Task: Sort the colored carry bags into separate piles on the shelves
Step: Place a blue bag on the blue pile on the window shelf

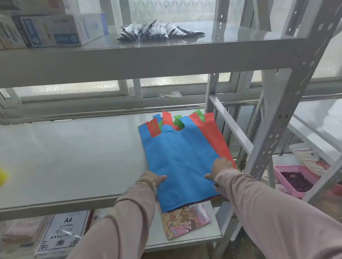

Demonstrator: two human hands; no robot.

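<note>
Stack of blue, red and green carry bags (181, 159) is lying unsorted at shelf (63, 161) front-right corner | blue top bag is being pinched by left hand (153, 178) and right hand (220, 166), apparently | no separate piles are being seen.

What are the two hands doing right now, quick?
Left hand: gripping the left edge of the blue bag.
Right hand: gripping the bag's right edge.
</note>
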